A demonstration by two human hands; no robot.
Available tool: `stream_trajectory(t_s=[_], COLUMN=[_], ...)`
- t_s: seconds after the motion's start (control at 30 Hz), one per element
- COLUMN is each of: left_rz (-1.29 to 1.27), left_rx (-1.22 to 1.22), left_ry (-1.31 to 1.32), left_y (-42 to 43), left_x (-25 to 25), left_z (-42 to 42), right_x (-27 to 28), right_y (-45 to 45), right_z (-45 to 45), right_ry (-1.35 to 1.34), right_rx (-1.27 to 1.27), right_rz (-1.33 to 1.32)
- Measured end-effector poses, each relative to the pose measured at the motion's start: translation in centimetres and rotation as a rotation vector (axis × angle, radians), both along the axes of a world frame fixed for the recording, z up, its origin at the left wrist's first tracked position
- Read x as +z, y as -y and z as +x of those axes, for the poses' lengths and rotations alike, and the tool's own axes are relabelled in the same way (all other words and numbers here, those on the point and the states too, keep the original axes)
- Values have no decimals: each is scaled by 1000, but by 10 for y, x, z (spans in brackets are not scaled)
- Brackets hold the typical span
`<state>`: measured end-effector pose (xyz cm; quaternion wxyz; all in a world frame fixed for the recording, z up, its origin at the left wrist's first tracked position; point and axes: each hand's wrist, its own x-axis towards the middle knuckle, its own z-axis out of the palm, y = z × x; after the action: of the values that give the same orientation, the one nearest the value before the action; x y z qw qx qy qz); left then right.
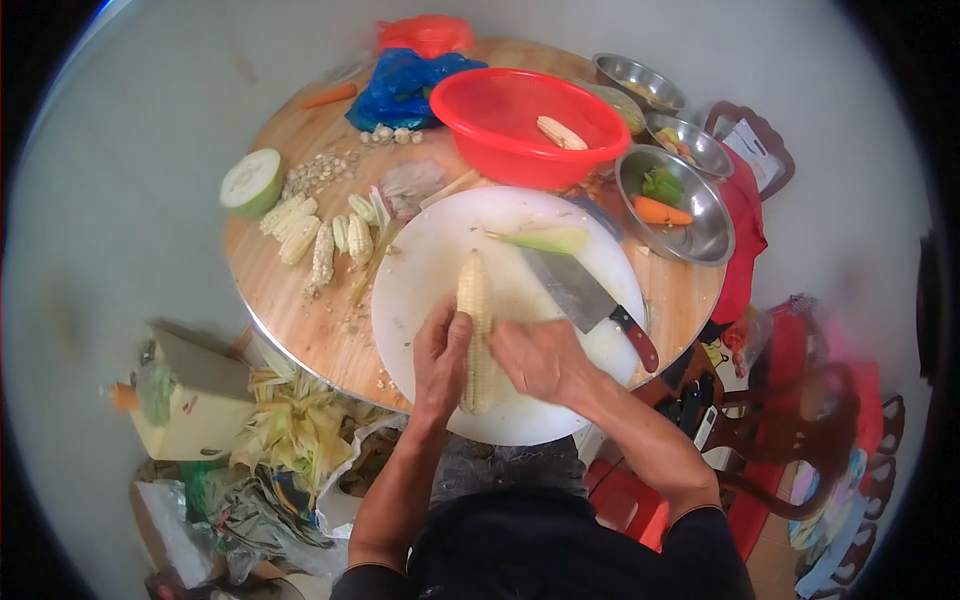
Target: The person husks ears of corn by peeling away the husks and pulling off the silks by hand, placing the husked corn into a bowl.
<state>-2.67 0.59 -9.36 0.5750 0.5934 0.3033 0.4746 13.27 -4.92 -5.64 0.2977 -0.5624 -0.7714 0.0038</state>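
Note:
My left hand (442, 352) is wrapped round a pale, husked corn cob (474, 290), its thumb along the side. The cob stands lengthwise in front of me, over a round white cutting board (420, 270). My right hand (540, 358) is closed in a fist against the cob's right side; its fingertips are hidden, so I cannot tell what they hold. On the board, a cleaver (580, 290) lies with its dark handle toward the right edge. A green corn husk leaf (545, 240) rests beyond the blade.
A red plastic basin (480, 150) holds another cob. Several cobs (298, 235), a cut gourd (252, 182) and loose kernels lie at left. Steel bowls (712, 225) with vegetables stand at right. A blue bag (400, 90) sits behind. Husks (290, 420) are heaped below the table's left edge.

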Motion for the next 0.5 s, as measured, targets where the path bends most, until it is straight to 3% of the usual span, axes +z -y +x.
stream_trajectory(t_s=[0.1, 0.2, 0.27, 0.5], left_rz=[-198, -347, -372, -427], left_rx=[-1, -79, -124, -157], left_ry=[169, 217, 227, 206], left_y=[-6, -6, -5, -2], left_x=[2, 6, 7, 12], left_z=[-5, -7, -5, -2], right_x=[-3, -5, 24, 16], right_y=[12, 5, -7, -28], right_z=[2, 14, 10, 14], right_ry=[-5, -47, -413, -122], right_rx=[87, -72, -221, -75], right_rz=[-78, -228, -299, -59])
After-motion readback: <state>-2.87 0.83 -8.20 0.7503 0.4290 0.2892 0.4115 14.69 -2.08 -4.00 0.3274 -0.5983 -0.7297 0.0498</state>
